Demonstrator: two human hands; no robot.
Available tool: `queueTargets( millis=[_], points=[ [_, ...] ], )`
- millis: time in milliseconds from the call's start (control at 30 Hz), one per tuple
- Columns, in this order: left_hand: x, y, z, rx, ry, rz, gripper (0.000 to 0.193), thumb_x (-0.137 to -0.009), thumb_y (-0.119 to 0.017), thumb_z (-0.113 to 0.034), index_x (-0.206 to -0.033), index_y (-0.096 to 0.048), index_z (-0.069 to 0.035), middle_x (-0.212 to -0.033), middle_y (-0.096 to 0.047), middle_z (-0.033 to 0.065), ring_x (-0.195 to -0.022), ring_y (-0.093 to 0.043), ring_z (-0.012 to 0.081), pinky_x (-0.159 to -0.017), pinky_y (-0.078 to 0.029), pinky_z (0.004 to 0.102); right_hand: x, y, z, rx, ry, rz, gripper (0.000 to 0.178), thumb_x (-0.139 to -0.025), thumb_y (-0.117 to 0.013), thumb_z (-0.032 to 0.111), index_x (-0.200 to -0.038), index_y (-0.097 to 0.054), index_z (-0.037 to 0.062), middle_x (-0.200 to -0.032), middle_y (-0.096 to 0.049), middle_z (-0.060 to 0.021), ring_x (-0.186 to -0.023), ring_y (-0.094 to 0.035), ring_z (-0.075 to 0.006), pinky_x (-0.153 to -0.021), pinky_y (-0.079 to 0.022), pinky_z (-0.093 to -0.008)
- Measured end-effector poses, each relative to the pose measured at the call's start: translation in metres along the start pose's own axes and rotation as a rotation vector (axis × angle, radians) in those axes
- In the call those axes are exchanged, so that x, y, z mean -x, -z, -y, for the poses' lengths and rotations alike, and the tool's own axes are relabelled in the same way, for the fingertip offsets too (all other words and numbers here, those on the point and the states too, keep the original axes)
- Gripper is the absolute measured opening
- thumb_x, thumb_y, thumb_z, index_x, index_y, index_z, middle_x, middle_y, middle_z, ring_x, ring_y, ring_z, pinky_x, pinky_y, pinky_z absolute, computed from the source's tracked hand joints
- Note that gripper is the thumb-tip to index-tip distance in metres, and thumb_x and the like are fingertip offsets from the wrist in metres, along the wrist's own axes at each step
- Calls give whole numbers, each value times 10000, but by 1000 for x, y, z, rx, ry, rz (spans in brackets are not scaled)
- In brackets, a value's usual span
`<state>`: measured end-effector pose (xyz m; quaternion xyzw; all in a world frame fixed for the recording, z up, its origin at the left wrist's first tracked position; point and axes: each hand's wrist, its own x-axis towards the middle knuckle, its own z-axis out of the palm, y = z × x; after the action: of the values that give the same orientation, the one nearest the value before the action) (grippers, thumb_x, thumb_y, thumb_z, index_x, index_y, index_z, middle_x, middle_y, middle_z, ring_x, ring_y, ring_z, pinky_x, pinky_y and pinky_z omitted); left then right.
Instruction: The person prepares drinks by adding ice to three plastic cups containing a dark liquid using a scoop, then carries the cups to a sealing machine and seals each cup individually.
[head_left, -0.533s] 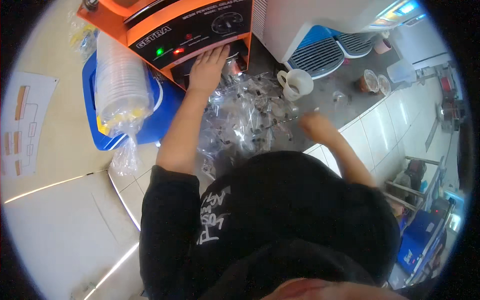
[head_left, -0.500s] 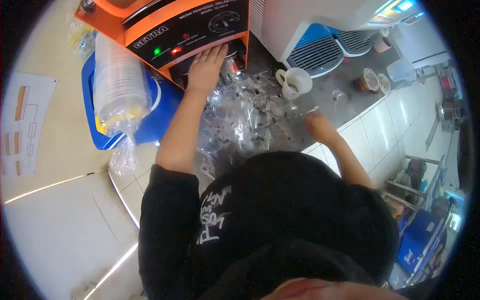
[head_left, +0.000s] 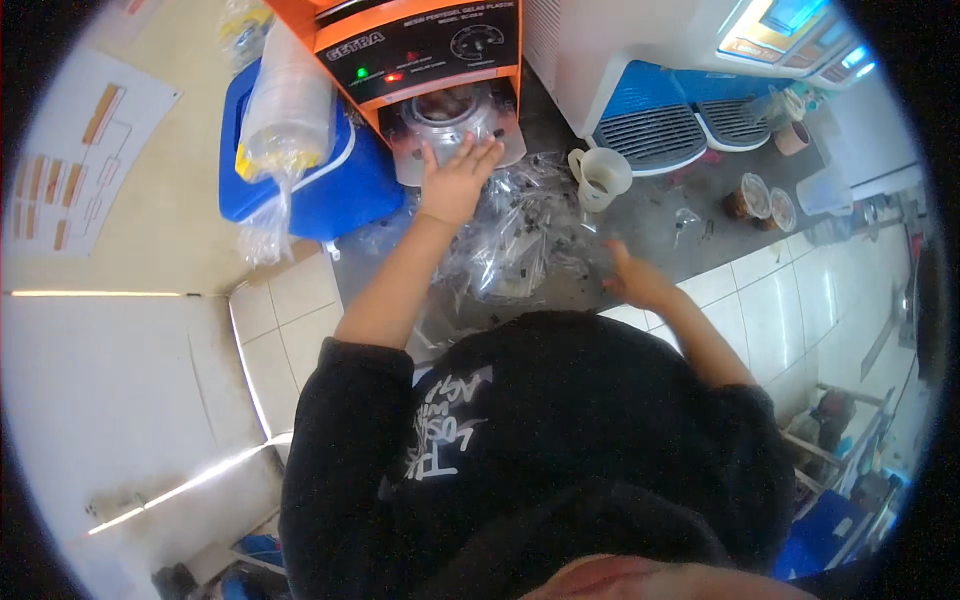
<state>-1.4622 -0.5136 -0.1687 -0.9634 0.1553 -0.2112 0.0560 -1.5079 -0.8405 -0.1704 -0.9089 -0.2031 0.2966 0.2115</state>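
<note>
An orange cup sealing machine (head_left: 425, 50) with a black front panel stands at the far side of the counter. Its metal tray (head_left: 510, 152) sticks out at the front, and a cup with brownish contents (head_left: 447, 104) sits in the round holder, partly under the machine. My left hand (head_left: 456, 186) rests with spread fingers on the tray's near edge. Off to the right, my right hand (head_left: 643, 282) hovers by the counter's front edge, index finger and thumb apart, nothing visible in it. Crumpled clear plastic film scraps (head_left: 510, 235) lie between my hands.
A white pitcher (head_left: 602, 182) stands right of the film scraps. Behind it is a drink dispenser (head_left: 655, 115) with drip trays. Two filled cups (head_left: 752, 198) stand farther right. Bagged stacked plastic cups (head_left: 290, 110) lie on a blue box (head_left: 345, 195) at the left.
The tray with the cup has come out of the machine toward me, with my left hand at its edge. My right hand has dropped slightly and its fingers have opened. The view has shifted.
</note>
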Motion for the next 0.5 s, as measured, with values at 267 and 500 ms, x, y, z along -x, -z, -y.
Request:
queueTargets(
  millis=[267,500],
  points=[
    [38,19,-37,53,32,-39,462,-843,-437,-125,-1289,-463,-242,-1339,-475,-50,-1250,-433,148,-972,-232,676,93,52,-34,-227,146,523,273,-794,-519,31,-1057,-584,68,-901,-642,-91,-853,-596,-183,-774,-471,-345],
    [46,40,-35,133,-12,72,533,-790,-540,-178,-1310,-440,-239,-1417,-372,-11,-1305,-351,199,-995,-217,661,90,30,8,-512,47,486,216,-883,-537,189,-1050,-561,54,-937,-637,-104,-907,-583,-176,-807,-452,-328]
  ],
)
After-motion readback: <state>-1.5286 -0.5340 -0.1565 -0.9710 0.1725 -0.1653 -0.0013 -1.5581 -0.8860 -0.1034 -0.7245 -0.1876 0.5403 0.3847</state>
